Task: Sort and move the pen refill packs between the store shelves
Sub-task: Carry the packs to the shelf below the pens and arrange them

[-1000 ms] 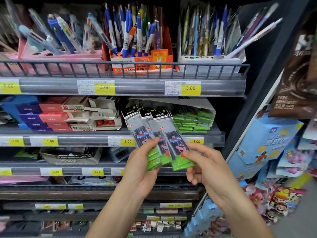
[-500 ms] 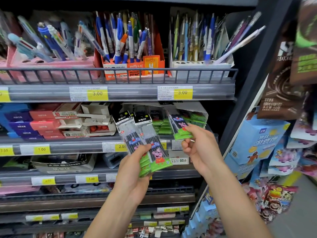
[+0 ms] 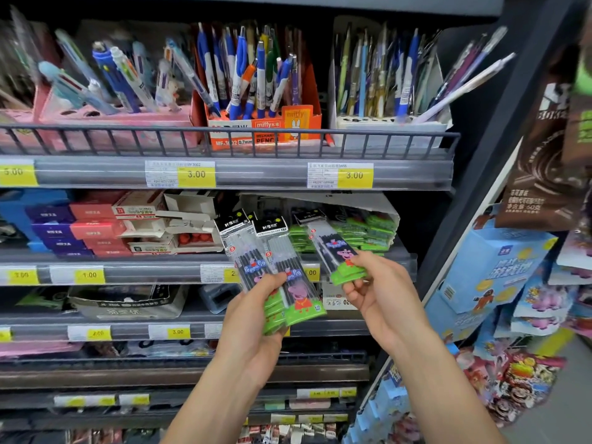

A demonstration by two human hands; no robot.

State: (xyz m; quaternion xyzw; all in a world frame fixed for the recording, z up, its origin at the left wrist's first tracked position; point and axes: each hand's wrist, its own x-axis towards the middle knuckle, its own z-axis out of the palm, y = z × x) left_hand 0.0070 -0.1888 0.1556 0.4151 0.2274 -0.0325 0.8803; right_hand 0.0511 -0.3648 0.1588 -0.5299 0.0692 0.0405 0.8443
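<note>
The left hand (image 3: 256,318) grips a fan of refill packs (image 3: 288,277). Just right of it, the right hand (image 3: 378,293) pinches one refill pack (image 3: 339,251).

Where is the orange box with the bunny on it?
In the head view the orange miffy pencil box stands mid-way along the top shelf behind the wire rail, between the pink pen holder and the white pen holder.

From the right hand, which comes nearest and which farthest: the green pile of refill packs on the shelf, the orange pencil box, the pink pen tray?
1. Green pile of refill packs: just above the right hand, same shelf level.
2. Orange pencil box: one shelf up, to the left.
3. Pink pen tray: top shelf, far left.
</note>
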